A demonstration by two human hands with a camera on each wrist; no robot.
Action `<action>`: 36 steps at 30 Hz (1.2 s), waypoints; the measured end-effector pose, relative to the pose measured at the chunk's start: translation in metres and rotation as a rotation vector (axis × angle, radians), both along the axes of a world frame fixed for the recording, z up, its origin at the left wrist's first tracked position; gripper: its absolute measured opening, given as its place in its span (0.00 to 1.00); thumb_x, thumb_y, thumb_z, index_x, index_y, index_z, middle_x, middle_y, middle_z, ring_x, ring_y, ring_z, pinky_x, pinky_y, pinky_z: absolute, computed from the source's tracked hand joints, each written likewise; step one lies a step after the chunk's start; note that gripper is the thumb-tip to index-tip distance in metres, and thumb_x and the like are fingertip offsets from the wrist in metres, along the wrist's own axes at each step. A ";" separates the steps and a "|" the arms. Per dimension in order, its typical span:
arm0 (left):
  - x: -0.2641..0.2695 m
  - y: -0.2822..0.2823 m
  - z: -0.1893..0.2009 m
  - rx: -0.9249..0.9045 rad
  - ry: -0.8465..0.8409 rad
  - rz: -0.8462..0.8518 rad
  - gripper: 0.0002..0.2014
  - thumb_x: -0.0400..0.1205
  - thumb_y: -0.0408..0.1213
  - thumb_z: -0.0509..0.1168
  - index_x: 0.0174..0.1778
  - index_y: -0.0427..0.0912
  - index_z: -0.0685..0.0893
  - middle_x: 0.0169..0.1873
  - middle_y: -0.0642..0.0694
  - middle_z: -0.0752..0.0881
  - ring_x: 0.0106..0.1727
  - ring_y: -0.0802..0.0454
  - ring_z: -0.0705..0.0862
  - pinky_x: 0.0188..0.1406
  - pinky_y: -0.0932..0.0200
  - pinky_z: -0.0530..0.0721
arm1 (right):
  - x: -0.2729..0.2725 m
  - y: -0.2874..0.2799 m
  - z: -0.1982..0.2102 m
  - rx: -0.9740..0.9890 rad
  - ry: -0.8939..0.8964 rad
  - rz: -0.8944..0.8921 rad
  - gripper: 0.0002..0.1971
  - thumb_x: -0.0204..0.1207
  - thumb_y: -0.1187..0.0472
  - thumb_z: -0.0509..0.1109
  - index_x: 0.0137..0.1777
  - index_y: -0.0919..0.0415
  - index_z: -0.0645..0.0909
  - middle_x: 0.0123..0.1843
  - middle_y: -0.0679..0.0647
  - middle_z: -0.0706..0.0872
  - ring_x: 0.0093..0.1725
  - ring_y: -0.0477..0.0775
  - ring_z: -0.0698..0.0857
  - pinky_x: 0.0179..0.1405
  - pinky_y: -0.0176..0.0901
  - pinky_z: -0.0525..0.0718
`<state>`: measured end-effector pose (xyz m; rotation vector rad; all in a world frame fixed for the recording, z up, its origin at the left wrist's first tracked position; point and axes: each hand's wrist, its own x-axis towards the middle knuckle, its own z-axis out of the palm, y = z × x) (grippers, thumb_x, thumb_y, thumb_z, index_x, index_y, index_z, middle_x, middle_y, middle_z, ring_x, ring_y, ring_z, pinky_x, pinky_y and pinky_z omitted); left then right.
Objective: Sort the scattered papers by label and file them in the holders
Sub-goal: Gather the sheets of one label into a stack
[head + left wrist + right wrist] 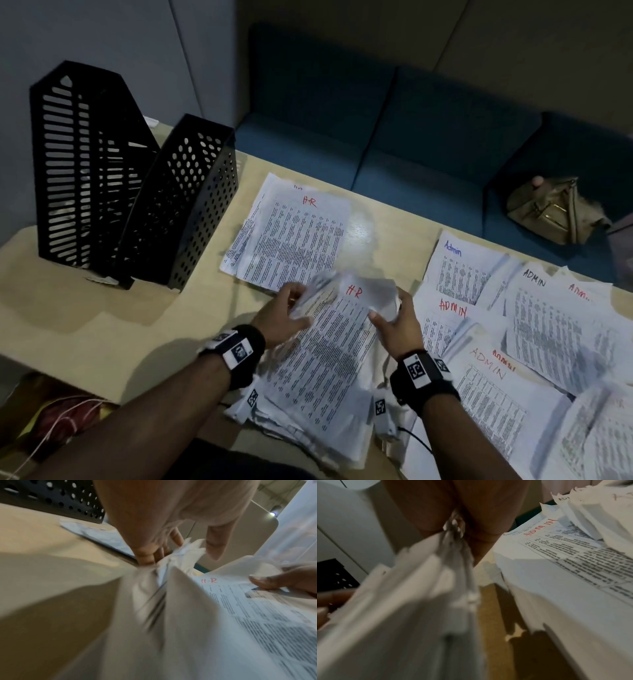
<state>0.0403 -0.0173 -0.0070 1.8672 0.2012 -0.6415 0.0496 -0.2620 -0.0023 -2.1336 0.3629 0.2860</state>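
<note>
A stack of printed sheets marked HR (pixel 329 356) is held between both hands over the near table edge. My left hand (pixel 286 317) grips its upper left corner, fingers under and thumb on top (pixel 171 550). My right hand (pixel 394 322) grips the upper right edge of the same stack (pixel 453 531). More HR sheets (pixel 294 236) lie flat beyond the hands. Several ADMIN sheets (pixel 534 329) are spread to the right. Two black perforated holders (pixel 137 192) stand at the left back of the table.
A wooden table (pixel 113 329) carries everything. A blue sofa (pixel 411 130) runs behind it, with a tan bag (pixel 555 212) on its seat. A grey wall (pixel 102 41) rises behind the holders. Red cables (pixel 61 418) lie below the table's left edge.
</note>
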 end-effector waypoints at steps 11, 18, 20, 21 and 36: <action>0.042 -0.042 0.024 0.201 -0.114 -0.279 0.39 0.77 0.24 0.64 0.73 0.69 0.60 0.72 0.41 0.74 0.54 0.43 0.87 0.39 0.50 0.89 | 0.002 -0.019 -0.017 -0.075 0.004 0.045 0.28 0.77 0.65 0.68 0.70 0.44 0.59 0.41 0.48 0.78 0.32 0.53 0.81 0.30 0.37 0.74; 0.037 -0.020 0.024 -0.036 -0.100 -0.175 0.43 0.77 0.16 0.56 0.76 0.68 0.59 0.81 0.44 0.60 0.55 0.43 0.85 0.30 0.68 0.80 | 0.005 -0.038 -0.012 0.022 -0.027 0.128 0.25 0.76 0.63 0.67 0.67 0.37 0.68 0.65 0.55 0.81 0.37 0.54 0.83 0.31 0.37 0.76; 0.033 -0.012 0.020 -0.083 -0.068 -0.163 0.42 0.77 0.18 0.58 0.76 0.69 0.60 0.82 0.41 0.57 0.30 0.53 0.82 0.22 0.65 0.77 | 0.005 -0.040 -0.008 0.055 -0.046 0.133 0.23 0.72 0.61 0.67 0.62 0.36 0.71 0.67 0.50 0.80 0.56 0.59 0.83 0.41 0.38 0.77; 0.029 -0.009 0.017 -0.095 -0.048 -0.184 0.42 0.77 0.20 0.60 0.76 0.70 0.59 0.83 0.41 0.56 0.35 0.54 0.83 0.29 0.62 0.82 | 0.004 -0.039 -0.005 0.075 -0.048 0.146 0.21 0.71 0.58 0.68 0.61 0.38 0.72 0.66 0.46 0.79 0.60 0.58 0.81 0.43 0.36 0.77; 0.032 -0.001 0.018 0.029 -0.274 -0.191 0.18 0.76 0.27 0.63 0.38 0.60 0.77 0.56 0.50 0.79 0.60 0.44 0.83 0.47 0.48 0.89 | 0.009 -0.019 0.001 0.059 -0.083 0.199 0.25 0.77 0.60 0.72 0.71 0.45 0.69 0.65 0.42 0.78 0.54 0.52 0.83 0.51 0.37 0.82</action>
